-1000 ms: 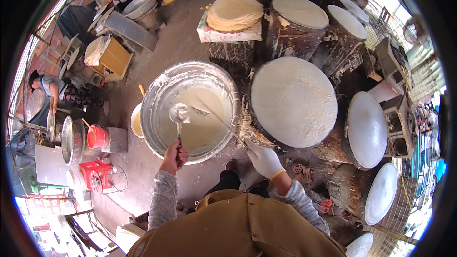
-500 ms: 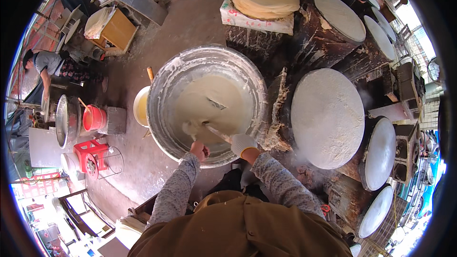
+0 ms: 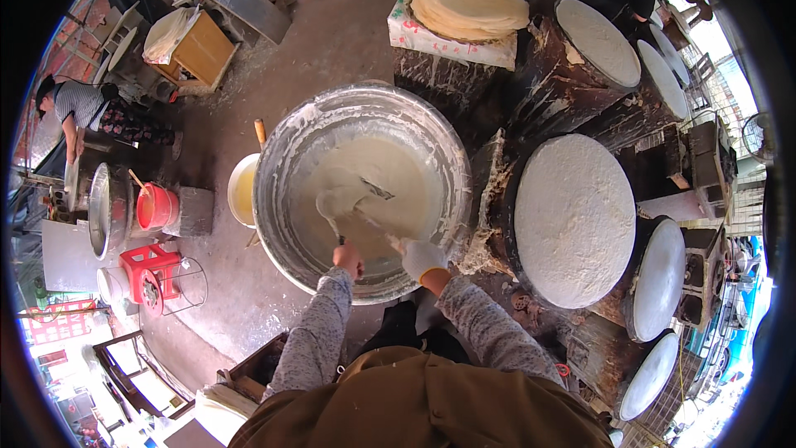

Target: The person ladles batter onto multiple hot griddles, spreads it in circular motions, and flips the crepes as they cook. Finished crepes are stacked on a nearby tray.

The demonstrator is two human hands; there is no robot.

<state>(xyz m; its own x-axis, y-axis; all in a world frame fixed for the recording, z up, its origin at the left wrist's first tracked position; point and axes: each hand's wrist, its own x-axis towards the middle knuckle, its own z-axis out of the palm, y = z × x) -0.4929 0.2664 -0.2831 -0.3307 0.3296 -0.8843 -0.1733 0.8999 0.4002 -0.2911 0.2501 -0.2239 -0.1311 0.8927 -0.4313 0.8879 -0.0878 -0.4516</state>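
A large metal basin (image 3: pixel 286 129) with pale batter (image 3: pixel 406 170) stands in front of me. Over its near side, my left hand (image 3: pixel 348 260) is closed round the dark handle of a ladle (image 3: pixel 336 201), whose batter-coated head is in the batter. My right hand (image 3: pixel 423 259), in a white glove, grips a pale stick-like tool (image 3: pixel 371 220); its far end reaches into the batter beside the ladle, and its exact kind is unclear. A narrow dark patch (image 3: pixel 377 188) shows on the batter's surface.
Right of the basin is a round griddle (image 3: pixel 574 220) covered with a white layer; more griddles (image 3: pixel 599 41) stand beyond. A stack of thin round flatbreads (image 3: pixel 469 2) sits at the back. At left are a yellowish container (image 3: pixel 243 191), a red bucket (image 3: pixel 157 206) and a bending person (image 3: pixel 108 112).
The ladle's head has moved farther into the batter, with its dark handle now visible. My right hand stays near the rim with its tool. The person at left has lowered an arm.
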